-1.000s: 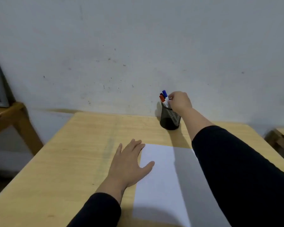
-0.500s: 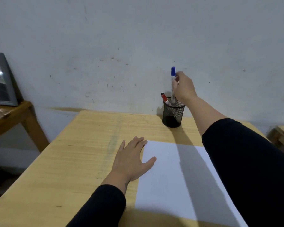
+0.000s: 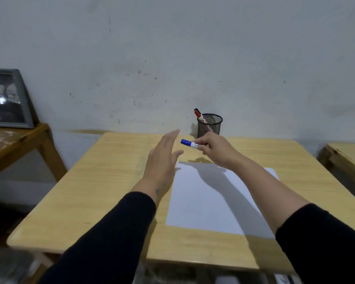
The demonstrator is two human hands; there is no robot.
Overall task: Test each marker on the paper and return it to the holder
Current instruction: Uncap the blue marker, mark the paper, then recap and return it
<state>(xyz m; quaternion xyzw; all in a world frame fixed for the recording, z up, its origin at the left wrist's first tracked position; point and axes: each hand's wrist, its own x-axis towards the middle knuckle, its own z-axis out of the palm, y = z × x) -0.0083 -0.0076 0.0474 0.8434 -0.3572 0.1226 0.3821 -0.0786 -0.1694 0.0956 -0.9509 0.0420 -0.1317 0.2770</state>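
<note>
A black mesh holder [image 3: 209, 125] stands at the far edge of the wooden table [image 3: 103, 181], with a red-capped marker [image 3: 198, 115] leaning in it. My right hand [image 3: 215, 148] grips a blue-capped marker [image 3: 190, 143] and holds it level above the table, cap pointing left. Lifted off the table, my left hand [image 3: 164, 158] has its fingers spread, just left of the blue cap and not touching it. A white sheet of paper [image 3: 209, 201] lies flat on the table below both hands.
A second wooden table [image 3: 19, 140] at the left carries a grey framed picture [image 3: 6, 99] leaning on the wall. Another wooden piece [image 3: 344, 158] sits at the right edge. The white wall is close behind the holder.
My right hand pulled the blue marker out of the holder and brought it down and toward me. My left hand rose off the table toward the marker's cap.
</note>
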